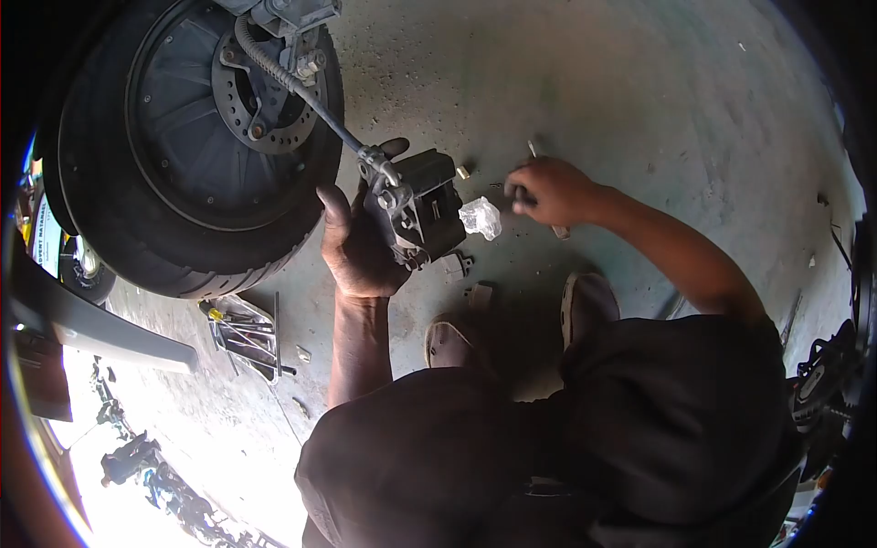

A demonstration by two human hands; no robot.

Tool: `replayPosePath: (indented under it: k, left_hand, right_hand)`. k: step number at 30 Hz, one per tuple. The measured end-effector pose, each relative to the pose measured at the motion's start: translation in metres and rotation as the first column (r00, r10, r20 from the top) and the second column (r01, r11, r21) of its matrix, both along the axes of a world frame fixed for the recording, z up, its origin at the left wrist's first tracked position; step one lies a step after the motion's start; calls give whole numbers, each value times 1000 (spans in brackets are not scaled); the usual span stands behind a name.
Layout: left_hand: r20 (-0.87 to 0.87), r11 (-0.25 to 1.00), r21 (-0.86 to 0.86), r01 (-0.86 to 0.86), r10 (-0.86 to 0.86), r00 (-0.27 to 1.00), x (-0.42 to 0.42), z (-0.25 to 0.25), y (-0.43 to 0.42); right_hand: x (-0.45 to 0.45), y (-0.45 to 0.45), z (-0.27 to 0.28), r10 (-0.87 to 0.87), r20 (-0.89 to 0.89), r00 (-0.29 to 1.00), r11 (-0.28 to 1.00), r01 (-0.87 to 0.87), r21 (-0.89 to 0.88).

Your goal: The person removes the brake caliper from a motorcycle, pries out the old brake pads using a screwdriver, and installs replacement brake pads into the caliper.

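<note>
My left hand (358,242) cradles a dark brake caliper (429,205) from its left side, thumb raised. A brake hose (315,105) runs from the caliper up toward the wheel (183,219). To the right, my right hand (550,192) is above the floor with its fingers curled in; what they hold, if anything, is hidden. A pale end sticks out above that hand and a tan end below it, and I cannot tell whether they belong to one thing. Between the hands is a crumpled clear plastic wrapper (481,217). Beneath the caliper are small brake pads (455,266).
A perforated brake disc (269,91) sits on the wheel hub. On the floor at lower left lies a tray (248,333) of tools. My shoes (589,306) stand close below the hands. Motorcycle parts (822,374) are at the right edge.
</note>
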State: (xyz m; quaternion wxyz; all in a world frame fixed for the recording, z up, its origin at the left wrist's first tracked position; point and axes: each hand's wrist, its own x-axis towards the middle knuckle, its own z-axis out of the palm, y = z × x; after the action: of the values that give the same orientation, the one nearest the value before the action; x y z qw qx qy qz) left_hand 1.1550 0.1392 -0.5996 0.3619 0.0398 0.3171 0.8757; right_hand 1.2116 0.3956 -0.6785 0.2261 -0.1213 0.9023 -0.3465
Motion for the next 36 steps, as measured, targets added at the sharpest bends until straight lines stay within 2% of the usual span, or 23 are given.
replayPosePath:
  k: [1, 3, 6, 12, 19, 25, 27, 36]
  left_hand:
    - [9, 1000, -7, -4, 4, 1000, 0, 0, 0]
    - [24, 1000, -17, -13, 13, 1000, 0, -2, 0]
    - [40, 1000, 5, -10, 10, 999, -1, -3, -1]
    - [19, 1000, -22, -17, 17, 1000, -2, -3, -1]
    - [-36, 999, -39, -16, 15, 999, -4, -5, -5]
    - [-45, 997, -64, -32, 30, 999, -3, -2, -5]
    - [-74, 996, -86, -4, -3, 997, -3, -1, -5]
    - [-22, 997, -75, -35, 34, 999, -2, -2, -2]
  right_hand:
    - [-5, -4, -22, 2, -1, 1000, 1000, -2, -1]
    - [-9, -12, -52, 92, -413, 906, 968, 17, 252]
    - [-13, -20, -59, 117, -494, 862, 960, 29, 278]
    - [-22, -25, -55, 288, -466, 837, 912, -91, 400]
    - [-22, -28, -61, 362, -401, 842, 866, -145, 479]
    - [-26, -30, -66, 329, -490, 807, 890, -91, 447]
    - [-26, -32, -67, 298, -365, 882, 867, -89, 491]
    - [-28, -44, -50, 202, -330, 922, 836, 13, 548]
